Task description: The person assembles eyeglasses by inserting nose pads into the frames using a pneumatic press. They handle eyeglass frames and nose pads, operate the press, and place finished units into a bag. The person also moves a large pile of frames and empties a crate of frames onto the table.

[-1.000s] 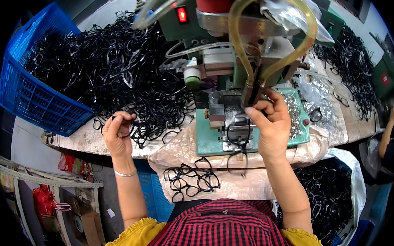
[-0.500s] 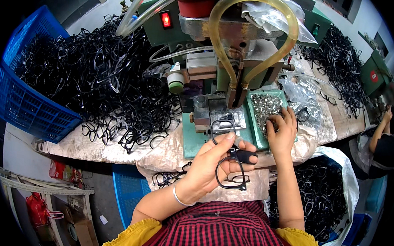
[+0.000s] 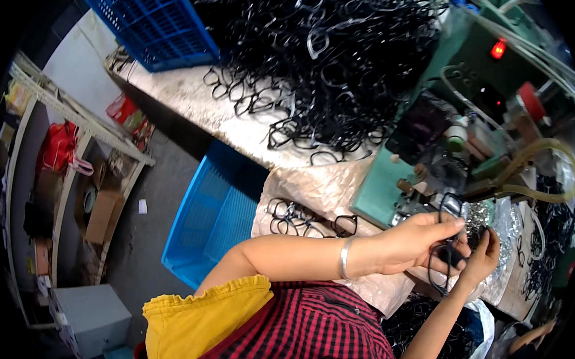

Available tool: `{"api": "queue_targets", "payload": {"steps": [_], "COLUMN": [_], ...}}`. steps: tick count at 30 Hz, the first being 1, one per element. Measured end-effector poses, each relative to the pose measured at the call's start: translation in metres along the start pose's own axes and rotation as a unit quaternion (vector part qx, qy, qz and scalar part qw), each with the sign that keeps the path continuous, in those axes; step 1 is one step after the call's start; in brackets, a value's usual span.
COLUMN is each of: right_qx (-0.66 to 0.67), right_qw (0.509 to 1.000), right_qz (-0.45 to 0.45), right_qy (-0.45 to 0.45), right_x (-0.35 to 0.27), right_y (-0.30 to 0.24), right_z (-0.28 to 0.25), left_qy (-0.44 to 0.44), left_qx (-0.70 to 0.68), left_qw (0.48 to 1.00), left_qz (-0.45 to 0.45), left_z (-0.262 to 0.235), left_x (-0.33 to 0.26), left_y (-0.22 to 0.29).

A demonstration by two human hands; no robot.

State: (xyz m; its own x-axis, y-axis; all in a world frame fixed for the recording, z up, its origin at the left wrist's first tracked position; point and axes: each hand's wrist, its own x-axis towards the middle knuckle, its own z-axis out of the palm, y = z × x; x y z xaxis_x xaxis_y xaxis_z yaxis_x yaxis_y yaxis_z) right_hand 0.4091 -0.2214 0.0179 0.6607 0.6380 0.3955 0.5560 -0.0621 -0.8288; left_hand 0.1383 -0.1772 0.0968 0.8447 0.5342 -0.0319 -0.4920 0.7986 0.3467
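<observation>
My left hand point(image 3: 424, 242) grips a black eyeglass frame point(image 3: 430, 271), which hangs upright past the fingers. A black cover point(image 3: 451, 256) wraps one of that hand's fingers. My right hand point(image 3: 481, 260) is beside it, fingers drawn together at a heap of small silvery metal parts point(image 3: 477, 219). Whatever lies between those fingertips is too small to make out. Just beyond both hands stands a green machine point(image 3: 374, 194) with a red lit switch and a yellowish hose loop point(image 3: 570, 184).
Tangled black eyeglass frames point(image 3: 345, 72) cover the table beside a blue crate point(image 3: 162, 27). Several frames lie on brown paper point(image 3: 306, 187). Below are another blue crate point(image 3: 190, 239), a sack of frames point(image 3: 480, 342) and a shelf point(image 3: 72, 188). A co-worker's arm point(image 3: 531, 336) shows at right.
The view has swung left, so the machine and hands now appear farther right. My left hand still holds the eyeglass frame; my right hand's fingers have drawn closer together at the metal parts.
</observation>
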Motion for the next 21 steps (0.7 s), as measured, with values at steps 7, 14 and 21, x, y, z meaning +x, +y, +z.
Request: {"api": "queue_targets", "payload": {"steps": [7, 14, 21], "right_qx": [0.037, 0.124, 0.073], "right_qw": [0.999, 0.992, 0.997], "right_qz": [0.001, 0.013, 0.034], "right_qy": [-0.005, -0.024, -0.014], "right_x": [-0.02, -0.016, -0.012], "right_y": [-0.02, -0.051, -0.042], "right_z": [0.001, 0.037, 0.028], "left_qy": [0.337, 0.356, 0.359], "left_qx": [0.682, 0.734, 0.694], "left_qw": [0.556, 0.501, 0.49], "left_qz": [0.334, 0.29, 0.386], "left_z": [-0.109, -0.133, -0.101], "left_x": [-0.022, 0.018, -0.003], "left_y": [0.079, 0.098, 0.085]}}
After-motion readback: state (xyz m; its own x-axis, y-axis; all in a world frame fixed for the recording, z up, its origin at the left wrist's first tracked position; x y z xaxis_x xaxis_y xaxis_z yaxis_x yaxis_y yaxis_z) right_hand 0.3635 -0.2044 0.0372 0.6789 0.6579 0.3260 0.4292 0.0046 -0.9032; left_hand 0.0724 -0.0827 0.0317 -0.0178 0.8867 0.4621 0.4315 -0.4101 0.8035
